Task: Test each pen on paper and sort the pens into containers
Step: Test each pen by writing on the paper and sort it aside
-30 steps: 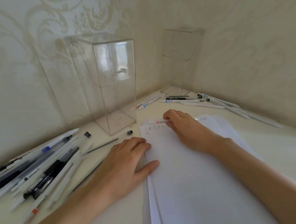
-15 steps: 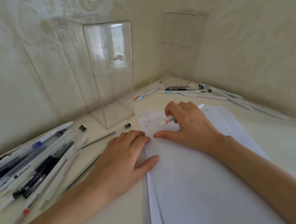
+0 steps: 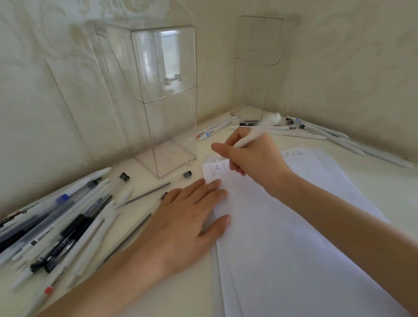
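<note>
A bare strip of bench (image 3: 414, 204) lies open between the paper stack (image 3: 301, 239) and the right wall, whose foot is lined with loose pens (image 3: 329, 132). On the left, a heap of pens (image 3: 56, 233) covers the bench up to the left grip (image 3: 184, 225), flat on the stack's edge. A tall clear container (image 3: 168, 98) and a corner container (image 3: 257, 63) block the back, with two pens (image 3: 212, 130) lying in the gap between them. The right grip (image 3: 257, 161), pinching a white pen (image 3: 252, 136), is over the paper's top.
</note>
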The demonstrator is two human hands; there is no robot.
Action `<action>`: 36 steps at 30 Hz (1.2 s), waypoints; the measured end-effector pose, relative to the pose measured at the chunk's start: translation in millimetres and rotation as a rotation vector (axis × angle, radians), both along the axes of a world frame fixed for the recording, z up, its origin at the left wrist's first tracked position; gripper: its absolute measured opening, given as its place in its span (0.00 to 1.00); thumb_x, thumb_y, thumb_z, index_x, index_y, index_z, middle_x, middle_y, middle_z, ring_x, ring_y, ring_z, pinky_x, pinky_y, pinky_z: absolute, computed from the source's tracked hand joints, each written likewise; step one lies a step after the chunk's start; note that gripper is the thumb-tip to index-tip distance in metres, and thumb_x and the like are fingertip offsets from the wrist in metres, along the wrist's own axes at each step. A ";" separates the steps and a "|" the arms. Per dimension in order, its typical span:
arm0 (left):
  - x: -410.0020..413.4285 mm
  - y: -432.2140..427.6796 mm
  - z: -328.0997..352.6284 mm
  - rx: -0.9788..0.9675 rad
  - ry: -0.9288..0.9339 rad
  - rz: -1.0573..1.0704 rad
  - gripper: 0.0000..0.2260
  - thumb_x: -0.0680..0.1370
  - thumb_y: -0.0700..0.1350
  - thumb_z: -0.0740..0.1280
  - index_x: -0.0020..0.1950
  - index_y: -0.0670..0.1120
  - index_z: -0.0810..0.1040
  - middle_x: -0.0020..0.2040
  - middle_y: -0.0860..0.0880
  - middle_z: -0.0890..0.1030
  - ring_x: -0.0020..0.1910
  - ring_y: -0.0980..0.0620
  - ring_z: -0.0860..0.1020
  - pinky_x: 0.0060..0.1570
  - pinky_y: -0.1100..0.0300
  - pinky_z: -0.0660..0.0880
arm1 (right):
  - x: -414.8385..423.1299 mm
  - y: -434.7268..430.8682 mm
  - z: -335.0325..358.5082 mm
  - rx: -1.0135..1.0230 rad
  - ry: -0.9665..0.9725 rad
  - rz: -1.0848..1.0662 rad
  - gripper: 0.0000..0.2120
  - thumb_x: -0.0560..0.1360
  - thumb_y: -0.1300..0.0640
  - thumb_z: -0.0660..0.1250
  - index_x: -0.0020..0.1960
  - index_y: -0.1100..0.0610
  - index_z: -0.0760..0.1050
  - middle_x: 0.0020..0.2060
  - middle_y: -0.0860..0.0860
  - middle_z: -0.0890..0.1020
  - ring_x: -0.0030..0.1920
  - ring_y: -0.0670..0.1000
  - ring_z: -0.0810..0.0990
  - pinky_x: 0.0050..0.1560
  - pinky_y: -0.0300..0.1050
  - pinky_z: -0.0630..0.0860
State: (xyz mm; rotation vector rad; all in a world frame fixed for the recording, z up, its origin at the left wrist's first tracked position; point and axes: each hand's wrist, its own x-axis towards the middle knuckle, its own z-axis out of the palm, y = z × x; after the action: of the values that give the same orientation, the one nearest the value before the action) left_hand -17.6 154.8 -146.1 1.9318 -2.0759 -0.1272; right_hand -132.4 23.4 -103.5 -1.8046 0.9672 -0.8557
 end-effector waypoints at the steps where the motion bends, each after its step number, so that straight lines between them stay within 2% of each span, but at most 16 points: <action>1: 0.0 0.0 0.5 0.010 0.001 -0.003 0.34 0.69 0.66 0.35 0.73 0.60 0.56 0.74 0.64 0.51 0.73 0.62 0.48 0.66 0.66 0.46 | 5.3 -2.2 -4.6 -0.020 0.014 -0.012 0.11 0.72 0.57 0.70 0.35 0.57 0.71 0.23 0.52 0.77 0.23 0.47 0.73 0.27 0.38 0.70; 3: 0.1 0.0 1.2 0.026 0.001 -0.008 0.34 0.68 0.66 0.35 0.73 0.60 0.55 0.75 0.64 0.50 0.73 0.62 0.46 0.67 0.65 0.45 | 10.4 -7.3 -10.8 -0.021 0.016 -0.031 0.10 0.71 0.61 0.67 0.35 0.57 0.67 0.22 0.53 0.77 0.25 0.48 0.72 0.28 0.40 0.69; 5: 0.6 -0.3 1.7 0.033 -0.005 -0.009 0.34 0.68 0.66 0.34 0.73 0.60 0.53 0.75 0.64 0.48 0.73 0.62 0.45 0.67 0.64 0.43 | 9.3 -12.5 -12.5 -0.021 0.017 -0.060 0.10 0.69 0.63 0.65 0.34 0.57 0.65 0.23 0.54 0.75 0.24 0.47 0.70 0.27 0.38 0.67; 9: 0.6 -1.0 2.1 0.036 0.009 -0.009 0.33 0.68 0.66 0.34 0.72 0.61 0.52 0.75 0.64 0.46 0.73 0.63 0.43 0.65 0.66 0.39 | 5.5 -17.5 -15.6 -0.076 0.011 -0.105 0.15 0.67 0.65 0.65 0.29 0.56 0.61 0.20 0.52 0.68 0.22 0.47 0.66 0.23 0.36 0.62; 14: 0.4 0.5 3.5 0.021 0.012 -0.008 0.32 0.69 0.65 0.34 0.72 0.61 0.52 0.75 0.64 0.48 0.72 0.63 0.44 0.64 0.67 0.40 | 7.0 -14.4 -19.9 -0.121 0.048 -0.056 0.11 0.67 0.65 0.64 0.31 0.59 0.63 0.21 0.55 0.70 0.22 0.46 0.66 0.24 0.38 0.63; 19: -0.3 -0.3 1.8 0.037 -0.001 -0.009 0.33 0.68 0.65 0.32 0.73 0.63 0.44 0.74 0.64 0.44 0.72 0.63 0.41 0.64 0.67 0.37 | 7.3 -13.7 -21.2 -0.133 0.092 -0.014 0.11 0.68 0.64 0.64 0.33 0.58 0.63 0.24 0.56 0.70 0.22 0.44 0.65 0.24 0.36 0.62; 23: -0.1 -0.9 2.5 0.040 -0.010 0.001 0.33 0.68 0.66 0.33 0.73 0.64 0.47 0.76 0.61 0.45 0.73 0.62 0.43 0.63 0.68 0.37 | 7.3 -15.6 -20.4 -0.141 0.068 -0.041 0.09 0.68 0.65 0.64 0.34 0.59 0.64 0.27 0.56 0.65 0.27 0.48 0.63 0.23 0.37 0.59; 27: 0.2 -0.9 2.1 0.036 -0.018 -0.002 0.33 0.68 0.66 0.33 0.73 0.64 0.48 0.76 0.61 0.46 0.73 0.61 0.43 0.62 0.69 0.37 | 6.7 -14.4 -19.8 -0.125 0.068 -0.020 0.10 0.68 0.65 0.64 0.33 0.59 0.64 0.25 0.57 0.67 0.22 0.46 0.64 0.23 0.37 0.60; 30: 0.4 -1.5 1.5 0.038 -0.021 -0.001 0.33 0.68 0.66 0.33 0.73 0.64 0.48 0.76 0.61 0.46 0.72 0.61 0.43 0.62 0.69 0.37 | 7.4 -15.6 -20.8 -0.122 0.073 -0.023 0.14 0.68 0.65 0.64 0.31 0.56 0.60 0.25 0.54 0.64 0.26 0.50 0.65 0.26 0.39 0.60; 36: 0.3 -2.6 0.8 0.036 -0.022 0.000 0.33 0.68 0.66 0.33 0.73 0.64 0.48 0.76 0.60 0.46 0.73 0.62 0.43 0.64 0.67 0.38 | 7.4 -16.7 -21.5 -0.127 0.063 -0.030 0.12 0.68 0.65 0.64 0.32 0.57 0.62 0.27 0.55 0.65 0.28 0.51 0.65 0.26 0.40 0.60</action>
State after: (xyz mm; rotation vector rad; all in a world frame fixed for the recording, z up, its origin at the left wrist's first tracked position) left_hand -17.2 152.2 -145.3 1.9623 -2.1017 -0.1458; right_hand -125.1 6.7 -125.0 -1.9397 1.0014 -0.9006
